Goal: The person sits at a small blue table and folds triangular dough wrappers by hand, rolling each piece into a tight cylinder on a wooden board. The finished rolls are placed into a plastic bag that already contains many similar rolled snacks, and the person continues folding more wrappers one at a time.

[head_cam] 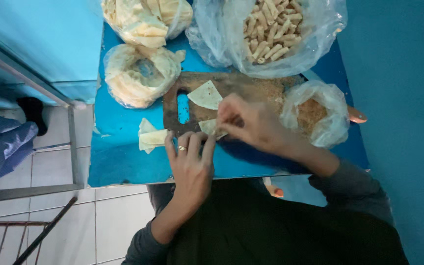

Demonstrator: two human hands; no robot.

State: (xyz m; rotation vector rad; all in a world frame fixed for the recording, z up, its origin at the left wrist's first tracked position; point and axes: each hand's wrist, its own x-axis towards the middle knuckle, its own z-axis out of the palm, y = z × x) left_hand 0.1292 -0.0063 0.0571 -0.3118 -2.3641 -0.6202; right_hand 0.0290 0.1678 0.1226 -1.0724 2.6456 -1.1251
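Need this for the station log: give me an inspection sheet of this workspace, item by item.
Surface: small blue table; a worn wooden cutting board lies on it.
Job's things: a pastry wrapper piece on the board's near edge, pinched under both hands; a triangular wrapper flat on the board; folded wrappers left of the board.
Clutter: two open bags of wrappers, a bag of rolled pieces, a bag of brown crumbs.
Grips: left hand, wearing a ring, fingertips on the piece; right hand pinching it, blurred.
Cables: nothing seen.
Surroundings: blue walls, white tiled floor, metal frame at left.
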